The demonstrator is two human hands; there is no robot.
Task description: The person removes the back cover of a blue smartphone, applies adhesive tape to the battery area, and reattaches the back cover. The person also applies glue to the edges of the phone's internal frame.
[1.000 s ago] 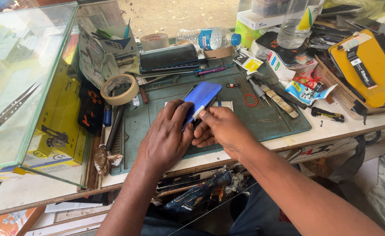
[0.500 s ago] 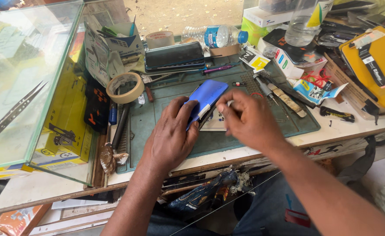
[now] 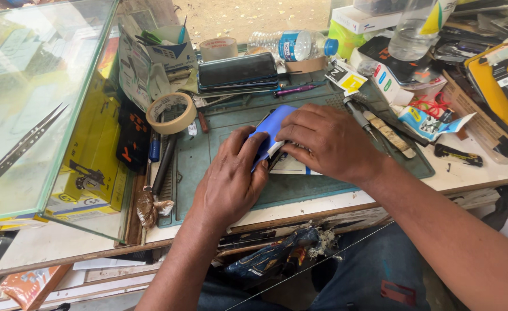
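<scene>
A blue phone (image 3: 270, 131) is held tilted over the green work mat (image 3: 213, 154). My left hand (image 3: 229, 178) grips its lower left side, thumb and fingers wrapped around the edge. From the right, my right hand (image 3: 324, 141) lies over the phone's upper right part, fingers pressing on its edge. A white sheet (image 3: 291, 167) lies on the mat under my right hand. Most of the phone's lower half is hidden by my hands.
A glass case (image 3: 40, 109) stands at the left. A tape roll (image 3: 172, 113), a dark phone (image 3: 238, 71), a water bottle (image 3: 288, 45), screwdrivers (image 3: 360, 118), boxes and a yellow case (image 3: 504, 86) crowd the back and right of the table.
My right hand has moved up over the phone's top right part, covering more of it. The phone tilted slightly lower toward the mat. My left hand keeps its grip.
</scene>
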